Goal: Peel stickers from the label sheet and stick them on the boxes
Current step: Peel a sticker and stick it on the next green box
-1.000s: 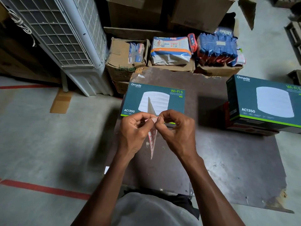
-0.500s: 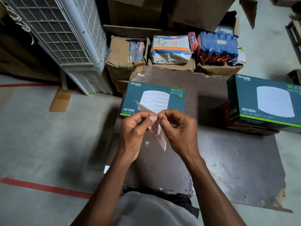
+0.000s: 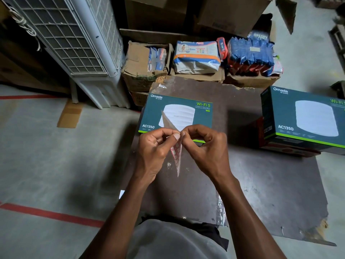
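Left hand [image 3: 155,148] pinches sheet [image 3: 176,154] at mid-edge, held in air just in front of near box [image 3: 177,113]. Right hand [image 3: 203,144] fingertips closed at same spot, probably on sticker corner; too small to confirm. Step: start peel. Keep sheet taut, lift corner slowly at low angle, avoid tearing. Second box [image 3: 306,116] well right of near box.

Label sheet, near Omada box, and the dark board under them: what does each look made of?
Label sheet: thin paper, probably; it bends between both hands, red-lined grid on one face, plain tan on the back. Near Omada box: printed cardboard with a smooth, slightly satin finish, crisp edges. Dark board: likely laminated wood or hardboard; its brown surface is scuffed and chipped pale at the corner.
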A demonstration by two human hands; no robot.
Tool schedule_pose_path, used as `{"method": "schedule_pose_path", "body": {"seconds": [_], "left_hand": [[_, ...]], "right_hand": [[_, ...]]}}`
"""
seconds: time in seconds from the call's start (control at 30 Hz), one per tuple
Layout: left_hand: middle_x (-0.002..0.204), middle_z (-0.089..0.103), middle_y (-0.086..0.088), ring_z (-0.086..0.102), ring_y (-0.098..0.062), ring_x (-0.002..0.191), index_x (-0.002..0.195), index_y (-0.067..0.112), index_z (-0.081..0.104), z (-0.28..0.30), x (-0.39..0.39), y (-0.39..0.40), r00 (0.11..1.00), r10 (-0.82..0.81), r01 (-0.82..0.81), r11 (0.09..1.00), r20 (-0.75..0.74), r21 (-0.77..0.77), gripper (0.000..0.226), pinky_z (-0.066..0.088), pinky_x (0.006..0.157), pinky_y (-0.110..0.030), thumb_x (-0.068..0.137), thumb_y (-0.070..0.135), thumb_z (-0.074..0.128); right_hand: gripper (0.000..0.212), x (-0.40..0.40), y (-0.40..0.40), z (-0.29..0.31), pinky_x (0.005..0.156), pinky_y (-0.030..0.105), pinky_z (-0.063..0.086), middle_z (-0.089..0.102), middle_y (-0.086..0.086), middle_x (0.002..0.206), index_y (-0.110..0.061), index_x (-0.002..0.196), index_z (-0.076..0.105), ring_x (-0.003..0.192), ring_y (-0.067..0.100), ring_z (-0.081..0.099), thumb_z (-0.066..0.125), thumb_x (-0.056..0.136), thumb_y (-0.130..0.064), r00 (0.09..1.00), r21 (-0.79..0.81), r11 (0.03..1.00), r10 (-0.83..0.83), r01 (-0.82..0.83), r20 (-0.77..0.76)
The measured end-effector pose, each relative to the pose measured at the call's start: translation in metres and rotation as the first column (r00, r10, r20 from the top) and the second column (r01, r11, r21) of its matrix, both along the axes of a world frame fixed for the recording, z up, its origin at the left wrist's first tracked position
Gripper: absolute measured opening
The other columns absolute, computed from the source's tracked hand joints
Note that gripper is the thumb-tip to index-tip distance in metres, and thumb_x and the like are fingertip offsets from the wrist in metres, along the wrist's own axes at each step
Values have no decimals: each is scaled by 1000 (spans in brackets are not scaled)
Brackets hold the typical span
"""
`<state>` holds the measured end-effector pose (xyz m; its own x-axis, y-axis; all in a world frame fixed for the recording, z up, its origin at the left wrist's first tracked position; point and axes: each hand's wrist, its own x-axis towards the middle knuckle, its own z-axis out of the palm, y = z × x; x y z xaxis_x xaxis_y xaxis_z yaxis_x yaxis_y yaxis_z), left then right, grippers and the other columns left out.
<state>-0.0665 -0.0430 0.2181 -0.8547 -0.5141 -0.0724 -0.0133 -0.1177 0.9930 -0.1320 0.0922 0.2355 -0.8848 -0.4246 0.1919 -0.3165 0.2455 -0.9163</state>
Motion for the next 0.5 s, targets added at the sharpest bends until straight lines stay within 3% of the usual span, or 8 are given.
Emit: {"method": "schedule_pose_path", "body": {"seconds": [0.13,0.37,0.5], "left_hand": [[83,78,-4,73,-17,81,80,22,80,-2,-1,3,1000,19,-19,999,-2,47,11,56,77,-26,83,15,72],[86,77,-8,71,-22,84,84,20,81,-4,-2,3,1000,20,-21,986,7,166,11,54,84,-37,77,26,75],[87,77,-8,70,-23,84,86,20,81,-6,-2,0,999,31,-34,988,21,151,13,53,84,-39,78,28,74]], "right_hand": [[8,0,-2,-3,72,22,59,74,-9,77,-9,84,77,74,6,72,72,90,-7,1000,-3,1000,-11,11,-24],[10,0,-4,-7,71,18,55,75,-6,76,-8,87,76,71,3,70,70,94,-8,997,-48,999,-22,25,70],[12,0,-3,-9,77,43,63,77,-2,82,-8,93,77,78,19,74,67,99,-12,982,-112,993,-6,27,187]]}}
